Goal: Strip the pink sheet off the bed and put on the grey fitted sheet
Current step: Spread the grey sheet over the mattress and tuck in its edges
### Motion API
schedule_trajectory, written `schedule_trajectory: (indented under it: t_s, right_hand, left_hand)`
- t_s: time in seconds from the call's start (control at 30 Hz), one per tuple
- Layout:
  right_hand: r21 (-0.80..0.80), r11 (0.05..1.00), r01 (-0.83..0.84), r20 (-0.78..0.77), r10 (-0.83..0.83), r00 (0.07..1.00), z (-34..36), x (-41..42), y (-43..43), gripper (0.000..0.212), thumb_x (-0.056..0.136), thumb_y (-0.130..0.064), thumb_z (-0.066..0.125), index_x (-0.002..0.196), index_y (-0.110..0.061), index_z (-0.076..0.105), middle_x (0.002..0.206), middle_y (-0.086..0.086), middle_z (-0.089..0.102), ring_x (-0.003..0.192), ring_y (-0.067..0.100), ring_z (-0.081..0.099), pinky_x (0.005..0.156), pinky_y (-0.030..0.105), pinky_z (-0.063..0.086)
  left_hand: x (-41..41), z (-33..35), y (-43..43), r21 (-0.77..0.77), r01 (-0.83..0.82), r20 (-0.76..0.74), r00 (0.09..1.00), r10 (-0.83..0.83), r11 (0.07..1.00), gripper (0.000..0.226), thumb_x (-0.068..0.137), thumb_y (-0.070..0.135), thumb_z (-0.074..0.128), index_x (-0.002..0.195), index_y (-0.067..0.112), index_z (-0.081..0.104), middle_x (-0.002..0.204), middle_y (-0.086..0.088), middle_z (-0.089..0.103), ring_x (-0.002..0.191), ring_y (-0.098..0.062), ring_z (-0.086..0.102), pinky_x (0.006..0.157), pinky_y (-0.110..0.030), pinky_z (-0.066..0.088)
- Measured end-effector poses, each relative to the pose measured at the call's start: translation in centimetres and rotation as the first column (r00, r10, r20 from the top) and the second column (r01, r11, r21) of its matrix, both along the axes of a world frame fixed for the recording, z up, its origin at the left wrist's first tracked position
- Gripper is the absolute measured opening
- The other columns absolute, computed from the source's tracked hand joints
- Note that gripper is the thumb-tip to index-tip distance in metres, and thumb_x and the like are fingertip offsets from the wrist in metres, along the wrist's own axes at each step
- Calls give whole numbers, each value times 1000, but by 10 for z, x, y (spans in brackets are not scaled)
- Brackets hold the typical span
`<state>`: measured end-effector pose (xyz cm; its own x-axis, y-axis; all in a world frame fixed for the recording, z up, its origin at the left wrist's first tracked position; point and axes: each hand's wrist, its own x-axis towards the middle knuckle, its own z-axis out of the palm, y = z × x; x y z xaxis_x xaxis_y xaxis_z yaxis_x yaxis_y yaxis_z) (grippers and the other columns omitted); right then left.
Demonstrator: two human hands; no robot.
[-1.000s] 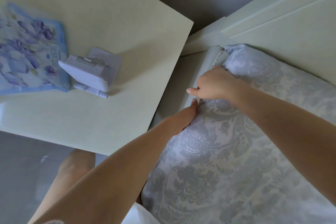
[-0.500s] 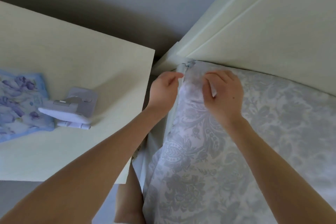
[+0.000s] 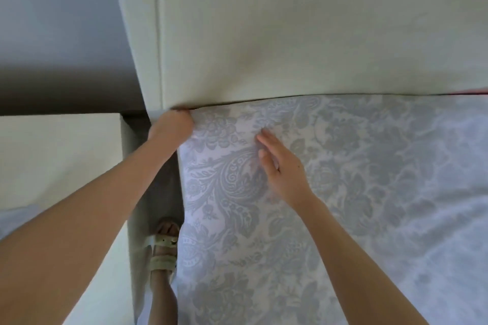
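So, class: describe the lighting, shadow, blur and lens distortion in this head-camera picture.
Head view: soft daylight, no glare; dark shadow behind the bedside table; the headboard bows along its lower edge, a wide-angle distortion; the right hand is slightly blurred; the grey sheet washes paler rightward.

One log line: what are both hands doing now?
item: grey flower-patterned fitted sheet | left hand: grips corner by cream headboard | right hand: flat on sheet

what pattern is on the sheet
Grey floral paisley print on a pale sheet, shown in the head view.
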<state>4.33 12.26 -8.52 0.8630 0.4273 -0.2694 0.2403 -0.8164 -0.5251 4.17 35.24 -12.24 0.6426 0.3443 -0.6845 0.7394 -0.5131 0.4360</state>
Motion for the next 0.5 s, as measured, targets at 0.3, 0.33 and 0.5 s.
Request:
schedule_trajectory:
  t_s: [0.3,0.33,0.5]
  right_hand:
    - [-175,815,553,149,-533,833,38,85,-100,37,101,-28,38,134,-16,51,127,4,60,116,21,56,93,29,40]
    - [-201,791,577,158,-555,816,38,96,-116,39,102,-29,37,136,-15,48,130,6,58,119,23,54,95,30,40]
    - [-383,755,532,221,-484,847,27,159,-181,47,102,-30,33,144,-10,35,147,8,41,135,24,36,108,38,30]
  left_hand:
    - [32,52,-111,461,551,462,520,-719,695,12,86,2,54,93,0,63,94,-16,59,87,-32,55,76,-44,49]
    - [47,49,-128,448,610,457,472,-754,654,20,90,5,49,106,1,62,109,-15,58,101,-31,53,86,-42,48]
    - [117,27,-190,522,718,373,294,-880,461,42,100,22,33,141,13,34,142,-6,39,130,-23,35,106,-31,32]
